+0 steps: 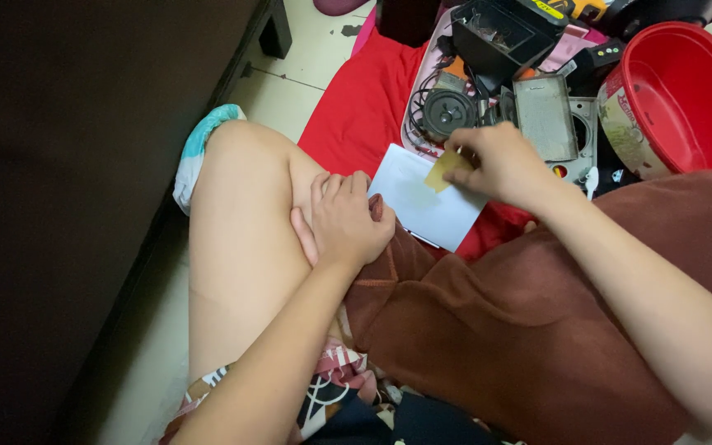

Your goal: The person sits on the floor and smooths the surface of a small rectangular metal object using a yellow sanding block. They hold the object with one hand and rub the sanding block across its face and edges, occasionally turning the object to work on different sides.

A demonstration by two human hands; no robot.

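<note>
While left hand [341, 224] rests, right hand [496, 165] fingertips pinch yellow slip [443, 172]

Hands over a cluttered floor

I see my right hand [500, 165] pinching a small yellowish card [445, 170] above a white sheet [422, 202]; my left hand [341, 222] rests on my bare knee [245, 189], beside a brown cloth [529, 330].

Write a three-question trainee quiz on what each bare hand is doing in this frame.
1. True or false: the right hand pinches a small yellowish flat piece over the white rectangular sheet.
2. What does the left hand rest on?
3. The round red plastic tub lies: A) far right, B) far left.

Key: 1 true; 2 the bare knee, beside the brown cloth; 3 A.
</note>
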